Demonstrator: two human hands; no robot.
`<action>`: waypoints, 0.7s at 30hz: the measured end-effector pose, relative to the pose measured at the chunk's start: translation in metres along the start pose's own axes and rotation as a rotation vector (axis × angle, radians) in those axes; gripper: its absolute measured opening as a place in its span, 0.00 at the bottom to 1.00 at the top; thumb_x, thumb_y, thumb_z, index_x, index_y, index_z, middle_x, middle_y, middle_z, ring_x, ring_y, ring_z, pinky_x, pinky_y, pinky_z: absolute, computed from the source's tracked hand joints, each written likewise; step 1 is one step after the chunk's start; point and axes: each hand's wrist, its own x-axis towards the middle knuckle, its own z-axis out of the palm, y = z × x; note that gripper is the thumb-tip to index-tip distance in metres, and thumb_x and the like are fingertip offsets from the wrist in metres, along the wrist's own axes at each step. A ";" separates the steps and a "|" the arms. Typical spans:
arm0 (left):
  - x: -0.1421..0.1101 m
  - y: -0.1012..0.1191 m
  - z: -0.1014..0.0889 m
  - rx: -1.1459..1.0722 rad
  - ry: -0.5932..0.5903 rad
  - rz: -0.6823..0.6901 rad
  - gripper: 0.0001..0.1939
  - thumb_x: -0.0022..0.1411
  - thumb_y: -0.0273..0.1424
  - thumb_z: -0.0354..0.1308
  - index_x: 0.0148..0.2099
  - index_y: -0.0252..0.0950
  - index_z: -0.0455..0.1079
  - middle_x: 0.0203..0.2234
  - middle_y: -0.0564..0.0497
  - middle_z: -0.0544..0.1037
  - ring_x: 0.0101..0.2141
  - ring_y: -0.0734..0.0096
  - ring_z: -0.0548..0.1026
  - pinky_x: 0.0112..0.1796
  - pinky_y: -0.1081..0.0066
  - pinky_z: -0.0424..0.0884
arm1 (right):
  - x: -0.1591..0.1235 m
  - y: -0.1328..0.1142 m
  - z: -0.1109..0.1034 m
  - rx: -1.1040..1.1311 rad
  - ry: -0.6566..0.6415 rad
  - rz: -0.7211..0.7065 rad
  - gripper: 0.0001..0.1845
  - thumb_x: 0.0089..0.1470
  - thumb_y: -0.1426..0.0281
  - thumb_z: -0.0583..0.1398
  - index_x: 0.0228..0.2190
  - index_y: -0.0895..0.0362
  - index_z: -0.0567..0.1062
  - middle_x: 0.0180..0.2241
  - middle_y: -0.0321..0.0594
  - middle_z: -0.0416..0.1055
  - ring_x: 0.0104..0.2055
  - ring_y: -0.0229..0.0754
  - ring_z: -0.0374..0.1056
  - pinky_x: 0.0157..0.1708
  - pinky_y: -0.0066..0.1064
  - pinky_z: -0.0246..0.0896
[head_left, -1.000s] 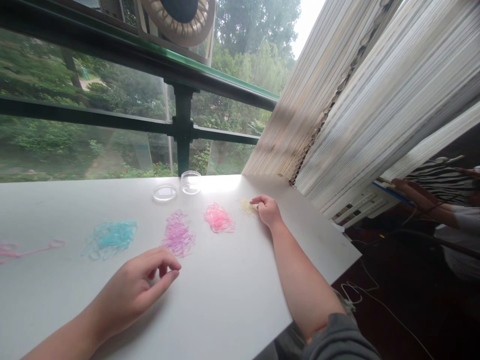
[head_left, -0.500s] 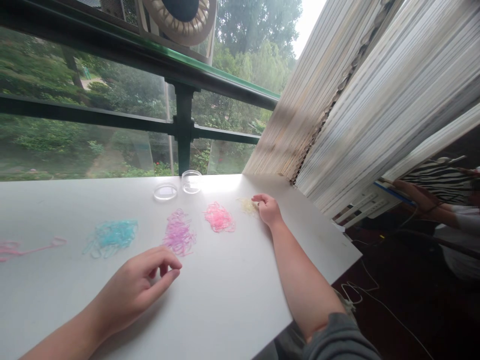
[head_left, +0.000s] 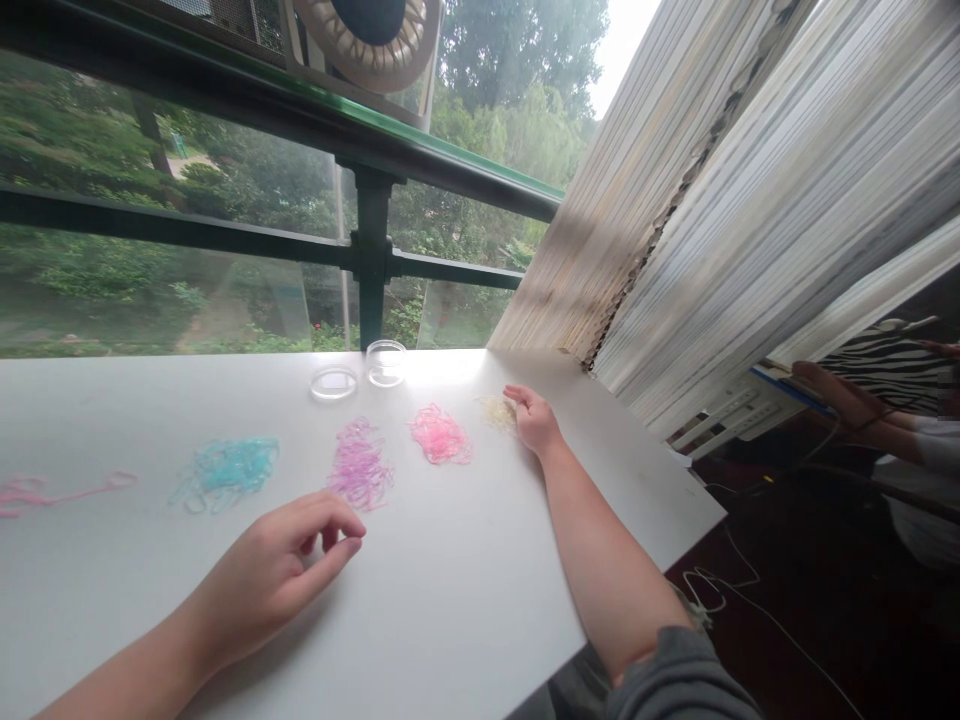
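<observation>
Small thin rubber bands lie in loose piles by colour. My left hand [head_left: 281, 565] rests in front of the purple rubber bands [head_left: 360, 465], fingers curled and thumb tip close against the index fingertip, with nothing visible between them. At the far right of the row, my right hand [head_left: 534, 418] is at the pale yellow rubber bands [head_left: 496, 411]. Its index finger stretches out over their edge, the other fingers partly hidden, and I see nothing held. Between the hands lie the pink rubber bands [head_left: 441, 434]; further left are the blue rubber bands [head_left: 232, 470].
A linked pink strand [head_left: 75, 495] lies at the table's left. A clear round lid [head_left: 334, 383] and a clear round dish [head_left: 386, 365] stand near the window. A vertical blind [head_left: 600, 230] hangs to the right; beyond the table another person's arm [head_left: 847, 400] shows.
The view has shifted very slightly. My right hand's fingers have moved a little at the yellow rubber bands; my left hand keeps its pose.
</observation>
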 end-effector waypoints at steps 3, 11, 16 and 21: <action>0.000 0.000 0.000 -0.005 0.002 0.001 0.12 0.61 0.37 0.49 0.31 0.36 0.68 0.25 0.50 0.73 0.24 0.74 0.66 0.23 0.77 0.62 | 0.001 0.003 0.001 0.022 0.000 -0.011 0.22 0.48 0.76 0.50 0.45 0.56 0.71 0.46 0.43 0.73 0.51 0.41 0.66 0.54 0.38 0.57; 0.000 0.002 -0.001 -0.010 -0.010 -0.001 0.11 0.61 0.36 0.49 0.31 0.36 0.68 0.25 0.50 0.73 0.24 0.75 0.66 0.24 0.77 0.63 | 0.005 0.013 0.005 0.110 0.023 -0.034 0.27 0.47 0.78 0.50 0.50 0.57 0.66 0.48 0.45 0.71 0.53 0.41 0.65 0.55 0.40 0.57; 0.001 0.003 -0.001 -0.008 -0.008 0.000 0.12 0.61 0.36 0.49 0.31 0.36 0.68 0.25 0.50 0.73 0.24 0.75 0.66 0.24 0.77 0.63 | 0.007 0.017 0.007 0.128 0.054 -0.035 0.30 0.46 0.78 0.50 0.52 0.57 0.64 0.52 0.46 0.67 0.54 0.42 0.64 0.56 0.42 0.56; 0.001 0.003 0.000 -0.010 0.003 0.000 0.12 0.61 0.37 0.48 0.30 0.36 0.67 0.24 0.51 0.72 0.23 0.75 0.66 0.23 0.77 0.63 | 0.006 0.017 0.005 0.060 0.025 -0.008 0.29 0.47 0.77 0.50 0.53 0.56 0.64 0.51 0.45 0.68 0.55 0.41 0.63 0.56 0.39 0.55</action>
